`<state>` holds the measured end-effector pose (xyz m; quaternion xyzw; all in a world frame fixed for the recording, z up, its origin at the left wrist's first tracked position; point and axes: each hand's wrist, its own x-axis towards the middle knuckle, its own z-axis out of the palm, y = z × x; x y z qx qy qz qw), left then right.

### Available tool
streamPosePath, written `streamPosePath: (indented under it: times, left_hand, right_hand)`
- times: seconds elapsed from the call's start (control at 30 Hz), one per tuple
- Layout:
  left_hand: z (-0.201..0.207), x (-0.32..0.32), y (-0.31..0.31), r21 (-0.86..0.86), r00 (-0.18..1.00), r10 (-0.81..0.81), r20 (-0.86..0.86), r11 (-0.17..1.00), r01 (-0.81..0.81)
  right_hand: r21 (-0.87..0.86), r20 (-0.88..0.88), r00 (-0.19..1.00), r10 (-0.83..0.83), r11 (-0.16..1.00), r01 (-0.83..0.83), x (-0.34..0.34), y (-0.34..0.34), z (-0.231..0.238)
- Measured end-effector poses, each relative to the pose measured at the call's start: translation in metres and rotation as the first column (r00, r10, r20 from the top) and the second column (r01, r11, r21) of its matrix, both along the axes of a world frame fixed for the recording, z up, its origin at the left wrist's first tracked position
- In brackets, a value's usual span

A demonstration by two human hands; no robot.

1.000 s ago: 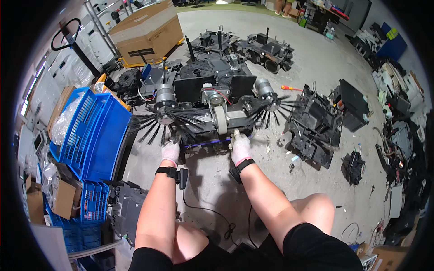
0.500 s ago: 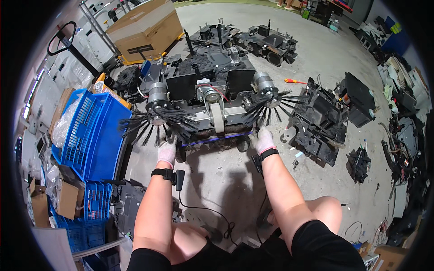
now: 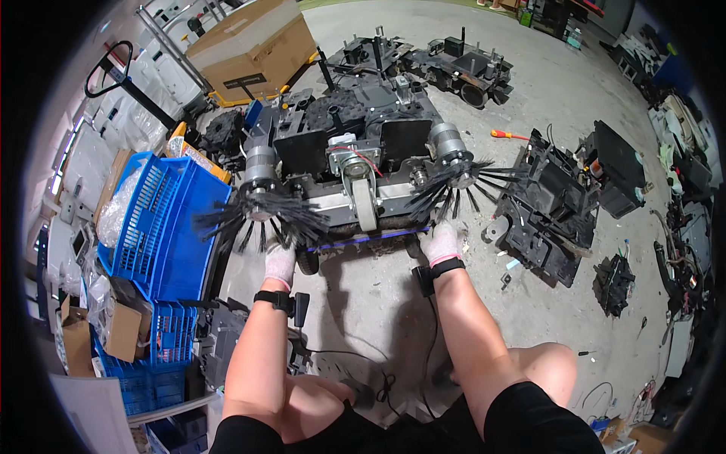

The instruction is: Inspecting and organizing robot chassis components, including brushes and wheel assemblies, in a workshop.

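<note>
In front of me stands a black floor-sweeper chassis (image 3: 393, 185) with a metal crossbar, a grey caster wheel (image 3: 364, 204) and a blue strip (image 3: 370, 239) along its lower edge. A round brush with black bristles (image 3: 261, 212) is at its left corner, under a silver motor; a second brush (image 3: 463, 178) is at the right. My left hand (image 3: 280, 265), in a whitish glove, grips the low left corner, its fingertips hidden behind bristles. At the low right corner, by the strip's end, my gloved right hand (image 3: 440, 244) is closed on the chassis, fingers partly hidden.
Blue plastic crates (image 3: 189, 234) stand at my left, with a cardboard box (image 3: 253, 57) behind. More black chassis parts (image 3: 461, 72) lie beyond the sweeper. At right are black assemblies (image 3: 552, 204) and a red-and-yellow screwdriver (image 3: 508, 135). Cables (image 3: 386, 386) hang near my legs.
The view has shifted slightly. The chassis and both hands have moved a little toward me, the left side more than the right. Both hands stay at the same corners.
</note>
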<state>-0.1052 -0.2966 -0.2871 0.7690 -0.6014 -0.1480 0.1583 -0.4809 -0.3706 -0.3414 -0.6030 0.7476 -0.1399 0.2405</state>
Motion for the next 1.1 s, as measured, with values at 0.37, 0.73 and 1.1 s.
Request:
streamPosePath:
  times: [0.37, 0.73, 1.1]
  left_hand:
    - [-0.040, 0.019, -0.011, -0.075, 0.826, 0.164, -0.539, 0.968, -0.241]
    - [-0.023, 0.009, -0.008, -0.036, 0.816, 0.148, -0.559, 0.979, -0.202]
    - [-0.017, -0.007, 0.001, -0.223, 0.995, 0.055, -0.077, 0.972, -0.071]
  right_hand:
    - [-0.220, -0.421, 0.899, 0.122, 0.947, -0.232, 0.002, -0.015, -0.033]
    - [0.023, 0.933, 0.349, -0.092, 0.980, 0.197, 0.011, -0.006, -0.021]
    - [-0.390, 0.200, 0.979, -0.051, 0.912, 0.127, 0.006, 0.001, -0.005]
